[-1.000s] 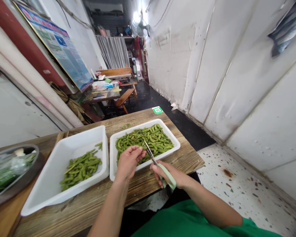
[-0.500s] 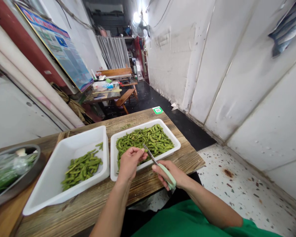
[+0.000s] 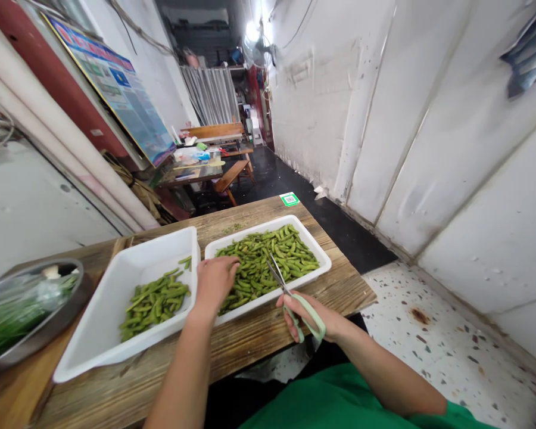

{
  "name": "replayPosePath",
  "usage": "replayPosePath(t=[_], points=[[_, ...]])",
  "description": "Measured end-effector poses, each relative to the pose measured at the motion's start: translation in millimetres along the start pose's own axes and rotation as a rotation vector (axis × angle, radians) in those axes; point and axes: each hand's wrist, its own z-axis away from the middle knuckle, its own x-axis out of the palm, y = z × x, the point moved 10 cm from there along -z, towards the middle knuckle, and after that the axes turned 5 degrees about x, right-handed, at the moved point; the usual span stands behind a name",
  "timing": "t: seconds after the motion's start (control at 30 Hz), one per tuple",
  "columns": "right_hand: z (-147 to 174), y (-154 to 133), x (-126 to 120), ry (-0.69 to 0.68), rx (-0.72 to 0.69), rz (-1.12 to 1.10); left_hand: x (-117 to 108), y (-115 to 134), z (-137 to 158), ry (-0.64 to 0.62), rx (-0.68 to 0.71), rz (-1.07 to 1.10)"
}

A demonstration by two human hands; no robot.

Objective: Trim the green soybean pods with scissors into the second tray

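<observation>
My right hand [image 3: 306, 316] grips scissors [image 3: 283, 285] with pale green handles. Their blades are spread and point over the near side of the right white tray [image 3: 324, 269]. Green edamame pods [image 3: 254, 253] fill that tray. Above its left end is my left hand [image 3: 217, 280], back upward, with fingers curled together; whatever they may hold is hidden. Beside it stands a deeper white tray [image 3: 129, 262] with a smaller heap of pods [image 3: 156, 301], a few lying apart near its right wall.
Both trays stand on a wooden table [image 3: 241, 342]. A metal bowl [image 3: 78, 292] with bagged greens is at far left. Crumbs [image 3: 232, 228] and a green code sticker [image 3: 289, 199] lie toward the far edge. Beyond are a cluttered table [image 3: 196, 173], a bench [image 3: 232, 176] and a white wall [image 3: 321, 107].
My left hand has moved left, away from the scissors, to the end of the right tray. The scissor blades have opened wider. The view has shifted slightly.
</observation>
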Motion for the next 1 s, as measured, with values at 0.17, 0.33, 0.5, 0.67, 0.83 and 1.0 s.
replayPosePath(t=[0.17,0.33,0.5,0.67,0.83,1.0], points=[[2,0,-5,0.026,-0.005,0.059,47,31,-22,-0.236,0.12,-0.141],[2,-1,-2,0.019,-0.002,0.087,49,14,-23,-0.231,0.037,-0.129],[0,-4,-2,0.053,0.008,0.136,26,20,-8,-0.09,-0.023,0.412],[0,-7,-7,0.087,-0.009,0.213,38,52,10,-0.202,0.027,0.834],[6,-17,-13,0.153,-0.048,0.319,41,59,14,-0.239,0.038,0.905],[10,-27,-21,0.225,-0.082,0.431,43,60,16,-0.276,0.044,0.92]])
